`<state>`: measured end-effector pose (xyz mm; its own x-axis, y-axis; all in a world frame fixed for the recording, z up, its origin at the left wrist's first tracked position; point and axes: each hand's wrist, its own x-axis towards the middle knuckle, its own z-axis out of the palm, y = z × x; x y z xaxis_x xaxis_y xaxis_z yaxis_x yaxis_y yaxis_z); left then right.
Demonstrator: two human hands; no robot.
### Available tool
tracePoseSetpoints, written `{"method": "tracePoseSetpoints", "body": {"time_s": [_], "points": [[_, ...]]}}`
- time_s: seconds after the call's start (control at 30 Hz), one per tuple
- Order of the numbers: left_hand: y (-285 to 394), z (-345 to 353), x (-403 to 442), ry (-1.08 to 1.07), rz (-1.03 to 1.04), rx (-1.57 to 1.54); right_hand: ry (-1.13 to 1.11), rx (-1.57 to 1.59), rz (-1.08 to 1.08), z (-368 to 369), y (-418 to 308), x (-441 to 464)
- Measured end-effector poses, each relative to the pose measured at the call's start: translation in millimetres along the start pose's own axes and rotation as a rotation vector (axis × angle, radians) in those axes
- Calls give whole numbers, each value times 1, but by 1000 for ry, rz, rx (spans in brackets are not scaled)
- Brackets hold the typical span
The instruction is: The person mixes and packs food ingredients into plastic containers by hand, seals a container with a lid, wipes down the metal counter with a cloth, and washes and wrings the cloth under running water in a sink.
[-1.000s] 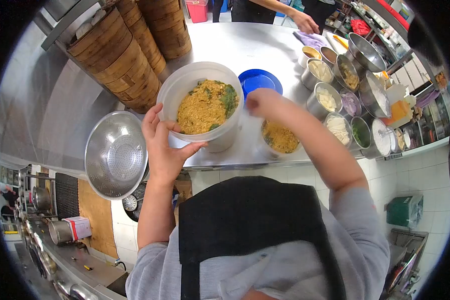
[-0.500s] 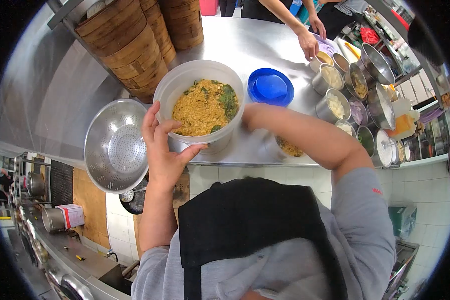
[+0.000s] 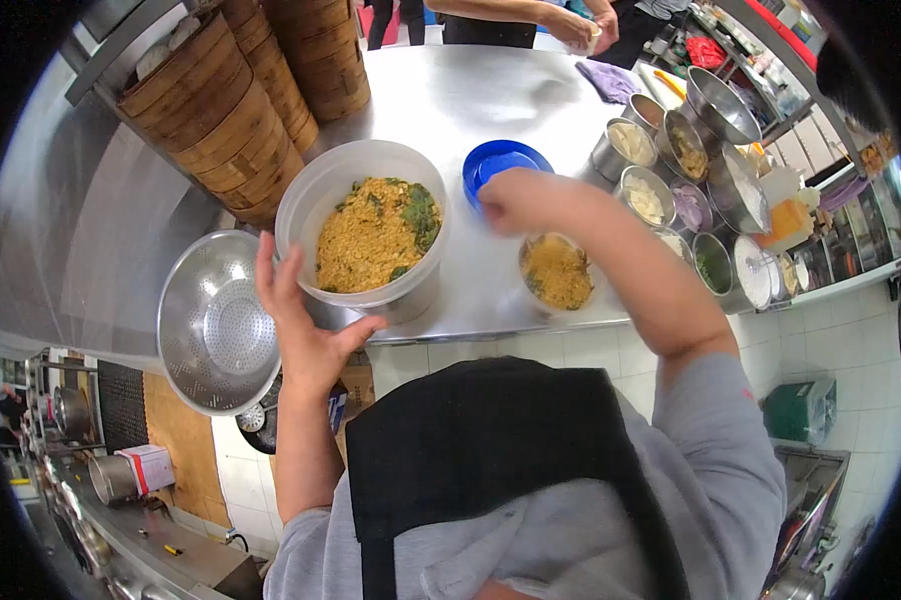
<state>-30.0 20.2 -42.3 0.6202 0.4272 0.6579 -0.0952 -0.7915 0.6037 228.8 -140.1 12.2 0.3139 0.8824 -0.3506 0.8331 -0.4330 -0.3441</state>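
A large whitish plastic tub (image 3: 295, 200) holds a yellow-orange crumbly food mix (image 3: 362, 240) with dark green leaves. My left hand (image 3: 315, 325) is at the tub's near left side, fingers spread and thumb apart; whether it touches the wall I cannot tell. My right hand (image 3: 530, 200), blurred, is curled in front of a round blue plastic lid or shallow dish (image 3: 510, 150), hiding its lower right part. Its fingers are closed, and what they hold, if anything, is hidden. Below that hand stands a smaller clear container (image 3: 557, 275) with the same mix.
A perforated steel colander (image 3: 225, 320) is left of the tub, with stacked bamboo steamers (image 3: 205, 120) behind. Steel containers of ingredients (image 3: 630, 145) line the steel table's (image 3: 420, 90) right side. Across it, a co-worker's hands (image 3: 580, 30) hold a small cup near a purple cloth (image 3: 608, 80).
My right hand has lifted from beside the tub to the blue dish, uncovering the smaller container. My left hand has loosened from the tub's rim. The co-worker's hands have drawn back from the ingredients.
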Motion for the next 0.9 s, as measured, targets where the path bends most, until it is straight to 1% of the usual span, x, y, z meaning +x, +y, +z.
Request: {"method": "tracePoseSetpoints", "body": {"time_s": [0.03, 0.07, 0.13, 0.17, 0.23, 0.27, 0.33, 0.37, 0.4, 0.43, 0.47, 0.5, 0.53, 0.57, 0.6, 0.67, 0.7, 0.77, 0.8, 0.87, 0.9], "points": [[-2, 2, 0, 46, -24, -154, -1, 21, 3, -9, 2, -18], [0, 4, 1, 45, -21, -159, 3, 20, 9, -8, 6, -31], [6, 6, 5, 126, -197, -474, -67, -51, -1, -6, 14, -55], [3, 8, 6, 134, -195, -471, -66, -57, -8, 1, 21, -61], [-10, 10, 10, 104, -256, -583, -142, -125, 130, 17, 31, -60], [-10, 8, 11, -32, -276, -544, -136, -135, 105, 15, 32, -62], [-7, 11, 12, -23, -264, -473, 182, -98, -1, -1, 17, -65], [-4, 15, 11, -38, -259, -421, 184, -103, -24, -14, 3, -68], [-3, 21, 9, -25, -257, -407, 303, 65, -86, -35, -23, -76], [-4, 28, 7, 12, -177, -390, 422, 236, -144, -47, -44, -78], [-2, 34, 7, 46, -96, -375, 426, 234, -153, -51, -56, -72], [2, 37, 8, 50, -92, -372, 434, 154, -280, -55, -69, -64], [8, 38, 8, 66, -75, -261, 438, 73, -405, -57, -82, -55], [14, 38, 7, 82, -59, -149, 357, -66, -287, -51, -95, -38], [22, 38, 6, 81, -70, -103, 275, -203, -168, -43, -104, -19], [34, 43, 0, 98, -75, -62, 148, -469, -185, -34, -110, 4], [40, 46, -3, 112, -82, -25, 149, -476, -191, -29, -113, 15], [45, 48, -6, 128, -78, -66, 11, -397, 41, -20, -118, 33], [46, 47, -6, 113, -70, -48, 10, -407, 36, -17, -118, 39], [42, 43, -9, 78, -43, -31, 41, -299, 83, -13, -116, 48], [41, 40, -10, 90, -51, -33, 35, -312, 79, -17, -117, 47]]}}
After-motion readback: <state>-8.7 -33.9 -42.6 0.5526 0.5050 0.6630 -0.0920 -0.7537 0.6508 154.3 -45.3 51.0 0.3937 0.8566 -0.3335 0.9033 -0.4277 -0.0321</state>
